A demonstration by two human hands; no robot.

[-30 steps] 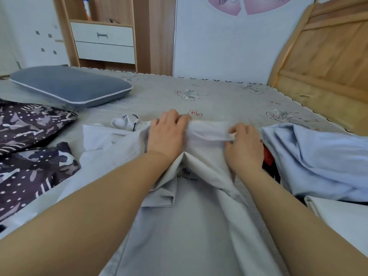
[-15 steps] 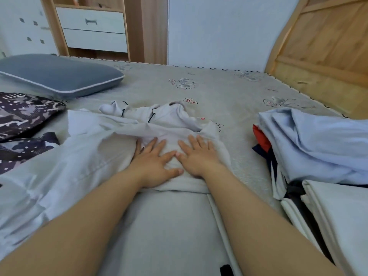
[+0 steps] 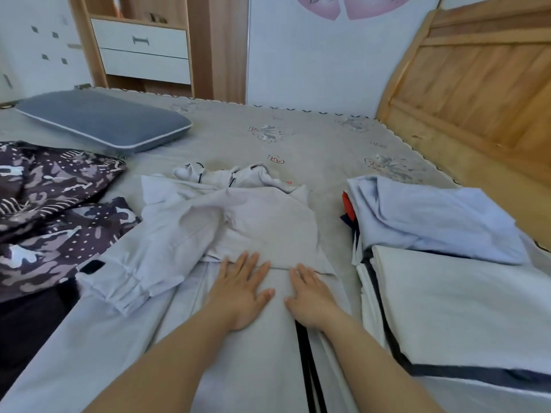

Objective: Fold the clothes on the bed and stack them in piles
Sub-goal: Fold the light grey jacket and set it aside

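A pale grey hooded garment (image 3: 262, 222) lies spread on the bed in front of me, its top part folded down over the body and its hood bunched at the far end. My left hand (image 3: 241, 289) and my right hand (image 3: 310, 296) rest flat on it, side by side, fingers straight, just below the folded edge. One sleeve with a gathered cuff (image 3: 119, 290) trails off to the left. A pile of folded clothes (image 3: 447, 299) sits at the right, with a light blue garment (image 3: 432, 222) on the part behind it.
A dark patterned cloth (image 3: 53, 210) lies crumpled at the left. A grey-blue pillow (image 3: 104, 120) rests at the far left of the bed (image 3: 313, 144). The wooden headboard (image 3: 477, 93) stands at the right, and a drawer unit (image 3: 143, 49) is behind the bed.
My hands let go of the garment's top edge after bringing it down toward me, then slid flat along the cloth closer to my body.
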